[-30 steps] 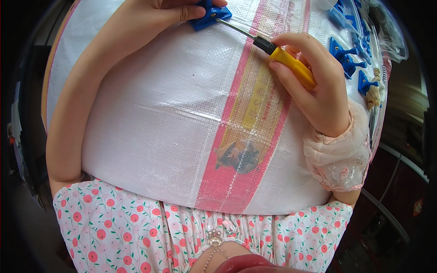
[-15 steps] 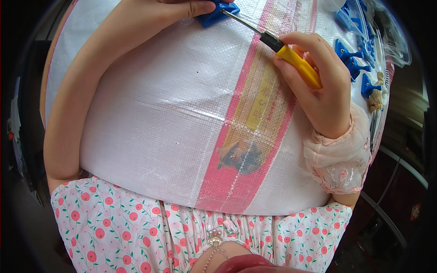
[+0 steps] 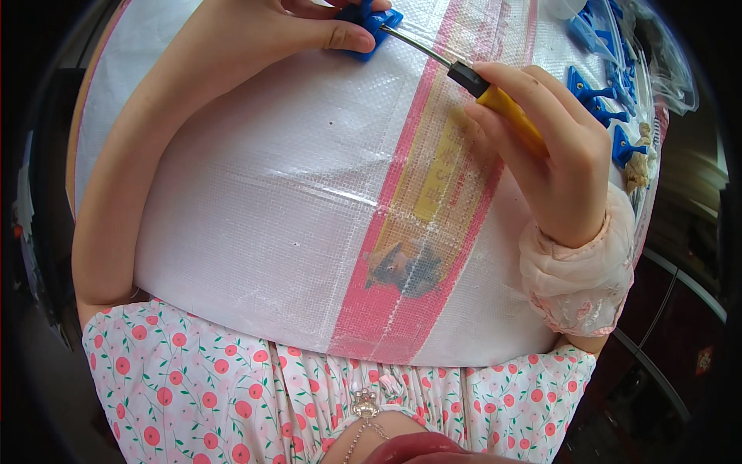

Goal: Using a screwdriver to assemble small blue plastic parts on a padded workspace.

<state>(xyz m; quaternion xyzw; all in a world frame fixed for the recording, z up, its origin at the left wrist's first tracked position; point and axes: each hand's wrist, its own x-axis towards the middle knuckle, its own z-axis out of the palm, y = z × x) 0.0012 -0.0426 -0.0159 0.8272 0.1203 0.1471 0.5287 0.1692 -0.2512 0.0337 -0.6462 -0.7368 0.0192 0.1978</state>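
My left hand (image 3: 321,27) is closed around a small blue plastic part (image 3: 371,48) with a flat base, at the far edge of the view. Its thumb presses on the near side of the base, and the upper portion of the part is cut off or hidden by fingers. In my right hand (image 3: 553,139) is a screwdriver (image 3: 510,116) with a yellow and black handle, gripped between thumb and fingers. The metal shaft points up and left, and its tip meets the blue part near its middle. A screw there is too small to make out.
A white woven plastic sheet (image 3: 247,201) with a pink and yellow printed band covers the table. Along the right edge lie several similar blue parts (image 3: 587,91), another blue part (image 3: 626,147), a tan lump (image 3: 638,172) and clear plastic bags (image 3: 668,77).
Both hands have come slightly nearer, and the blue part with them. The screwdriver has shifted a little right and nearer, its tip still at the blue part. My right fingers sit differently on the handle.
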